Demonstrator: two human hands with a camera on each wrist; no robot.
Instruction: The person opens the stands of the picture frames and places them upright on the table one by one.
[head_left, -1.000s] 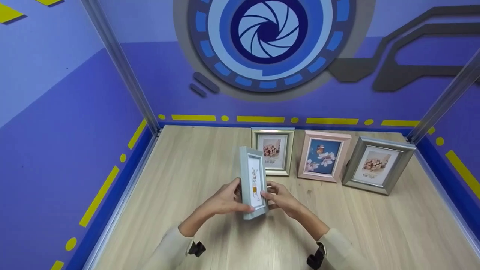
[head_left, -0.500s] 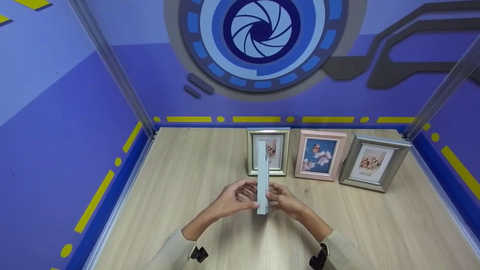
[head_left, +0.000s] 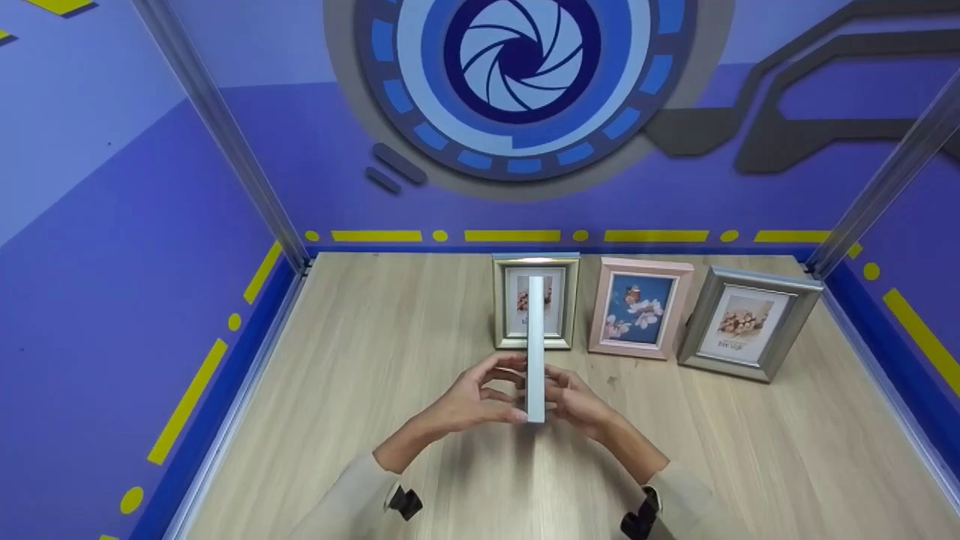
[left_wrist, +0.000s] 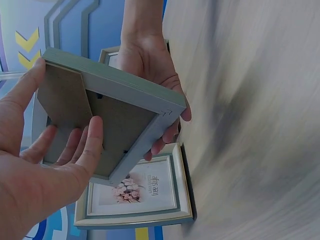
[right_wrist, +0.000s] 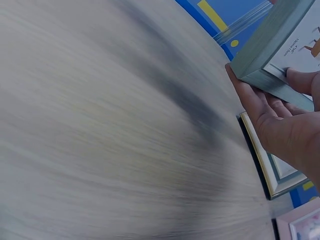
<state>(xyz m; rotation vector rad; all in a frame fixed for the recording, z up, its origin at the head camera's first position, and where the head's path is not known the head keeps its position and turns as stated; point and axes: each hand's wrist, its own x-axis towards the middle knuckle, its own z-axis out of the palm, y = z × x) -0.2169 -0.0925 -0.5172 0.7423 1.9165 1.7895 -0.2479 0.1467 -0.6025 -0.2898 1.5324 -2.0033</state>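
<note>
A pale grey-green photo frame (head_left: 535, 349) is held upright above the table, edge-on in the head view. My right hand (head_left: 583, 403) grips it, the thumb on its front and fingers along its lower side in the right wrist view. On the other side, my left hand (head_left: 476, 396) has its thumb at the frame's edge and its fingers at the back. The left wrist view shows the brown back with its stand flap (left_wrist: 65, 92) near the left fingers. The frame's front carries a white sheet with a small print, partly visible in the right wrist view.
Along the back of the wooden table (head_left: 360, 337) stand a gold photo frame (head_left: 574, 300), a pink photo frame (head_left: 605, 307) with a flower picture and a silver-grey photo frame (head_left: 694, 322). Blue patterned walls (head_left: 300, 165) enclose the table at the back and sides.
The held frame has turned from showing its front at an angle to edge-on, and shifted slightly right. Both hands stayed on it. The standing frames have not moved on the table.
</note>
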